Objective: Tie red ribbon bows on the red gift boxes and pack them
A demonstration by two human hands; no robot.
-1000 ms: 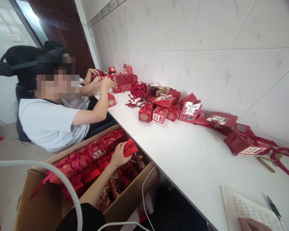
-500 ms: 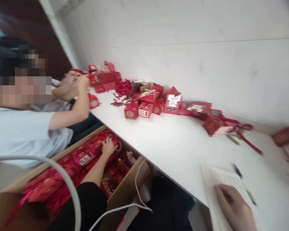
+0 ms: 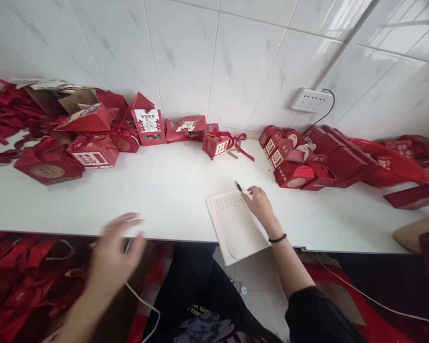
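Observation:
My left hand (image 3: 119, 252) is lifted over the table's front edge, blurred by motion, with its fingers apart and nothing visible in them. Handwriting fills the upper part of an open notebook (image 3: 238, 228), which overhangs the front edge. At its upper right corner rests my right hand (image 3: 259, 205), fingers loosely spread and slightly bent. A black pen (image 3: 239, 186) pokes out beside its thumb; the rest of it is hidden beneath the hand. Below the table at left, a box holds several red gift boxes with ribbons (image 3: 25, 286).
Red gift boxes (image 3: 93, 151) and loose ribbons (image 3: 10, 109) line the wall at left. A small red box (image 3: 215, 144) stands mid-table. More red boxes (image 3: 296, 174) are stacked at right, near a red basin (image 3: 396, 162) and another person's arm (image 3: 411, 233). A white cable (image 3: 143, 300) hangs low.
My left hand has come up out of the box of gift boxes to the table's edge. The view has swung right and levelled. My right hand has slid up the notebook onto the pen.

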